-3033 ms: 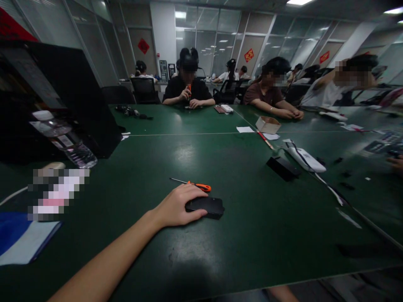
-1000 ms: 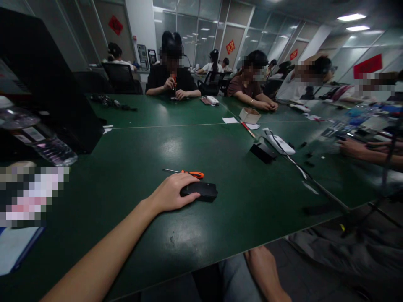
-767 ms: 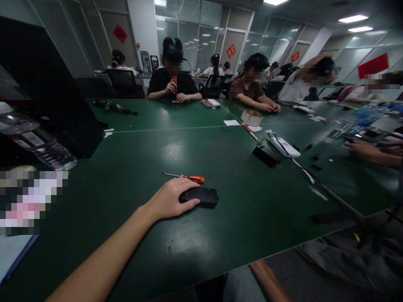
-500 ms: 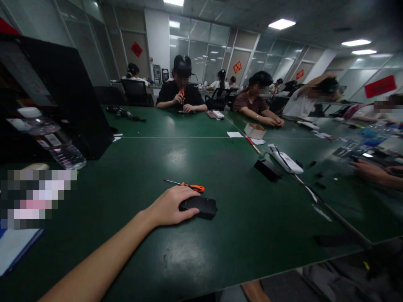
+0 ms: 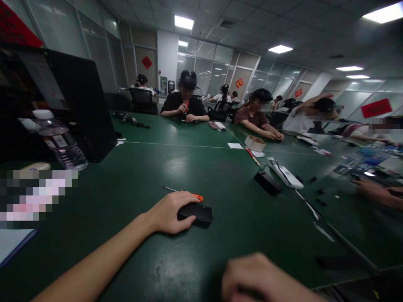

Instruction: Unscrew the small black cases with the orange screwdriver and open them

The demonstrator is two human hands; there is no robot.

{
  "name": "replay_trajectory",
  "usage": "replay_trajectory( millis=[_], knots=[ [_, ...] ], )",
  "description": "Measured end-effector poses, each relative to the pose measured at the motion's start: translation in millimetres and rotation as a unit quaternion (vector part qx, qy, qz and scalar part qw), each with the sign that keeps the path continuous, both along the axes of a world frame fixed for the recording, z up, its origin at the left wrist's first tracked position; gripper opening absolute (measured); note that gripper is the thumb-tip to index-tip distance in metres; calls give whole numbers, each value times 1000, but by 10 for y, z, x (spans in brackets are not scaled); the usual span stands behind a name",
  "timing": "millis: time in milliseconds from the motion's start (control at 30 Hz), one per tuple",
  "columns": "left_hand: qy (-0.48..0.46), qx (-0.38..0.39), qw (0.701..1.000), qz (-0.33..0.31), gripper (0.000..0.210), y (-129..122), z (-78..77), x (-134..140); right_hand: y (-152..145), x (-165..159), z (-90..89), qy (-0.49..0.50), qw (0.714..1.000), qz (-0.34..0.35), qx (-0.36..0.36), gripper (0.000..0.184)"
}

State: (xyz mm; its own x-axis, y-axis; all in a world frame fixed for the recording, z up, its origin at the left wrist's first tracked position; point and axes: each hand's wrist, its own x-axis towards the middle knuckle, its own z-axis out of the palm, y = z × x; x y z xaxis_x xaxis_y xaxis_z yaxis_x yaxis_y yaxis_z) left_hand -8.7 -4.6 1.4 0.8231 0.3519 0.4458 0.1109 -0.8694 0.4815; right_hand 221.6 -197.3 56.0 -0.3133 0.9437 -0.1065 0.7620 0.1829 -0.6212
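My left hand (image 5: 172, 212) rests on the green table, its fingers and thumb closed around the sides of a small black rectangular box (image 5: 201, 214). Just beyond that box lies a screwdriver (image 5: 199, 197) with an orange and black handle; my fingers partly cover it, and its thin metal shaft points left. At the bottom of the view is my right hand (image 5: 255, 274), blurred and apart from the box, with its fingers curled down. Whether anything is in it cannot be made out.
A second black box (image 5: 267, 183) and a white power strip (image 5: 288, 176) with cables lie to the right. A small open carton (image 5: 255, 143) stands farther back. On the left are a plastic bottle (image 5: 61, 140) and a large black case (image 5: 82, 105). Several people sit around the table.
My right hand has come up into view from below the table's front edge. My left hand keeps its hold on the black box. The camera has tilted up slightly.
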Motion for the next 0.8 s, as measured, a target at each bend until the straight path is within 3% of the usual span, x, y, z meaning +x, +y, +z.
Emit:
replay_trajectory(
  millis=[33,100,167,267,367,467,533,633,733,800],
  knots=[
    [1,6,1000,-6,46,8,-14,28,257,40,54,19,1000,14,16,28],
    [14,14,1000,-13,46,25,-45,72,831,87,43,75,989,-33,120,29],
    [25,15,1000,-7,50,38,-70,84,1350,86,-116,63,982,-76,159,25],
    [26,5,1000,-2,51,51,-82,42,1778,25,-446,6,986,-39,161,30],
    [21,-13,1000,-5,49,54,-71,-11,1801,-28,-634,-38,985,2,171,27],
    [15,-24,1000,-1,47,51,-54,-17,1701,-27,-640,-44,979,50,195,21],
    [11,-32,999,9,44,46,-43,-2,1679,3,-606,0,977,45,206,17],
    [13,-51,998,36,40,37,-27,22,1717,82,-544,145,963,-43,221,19],
    [21,-67,995,66,39,33,-12,34,1735,168,-445,291,905,-158,268,29],
    [24,-71,995,67,39,33,-7,40,1696,201,-361,356,863,-184,307,31]
  ],
)
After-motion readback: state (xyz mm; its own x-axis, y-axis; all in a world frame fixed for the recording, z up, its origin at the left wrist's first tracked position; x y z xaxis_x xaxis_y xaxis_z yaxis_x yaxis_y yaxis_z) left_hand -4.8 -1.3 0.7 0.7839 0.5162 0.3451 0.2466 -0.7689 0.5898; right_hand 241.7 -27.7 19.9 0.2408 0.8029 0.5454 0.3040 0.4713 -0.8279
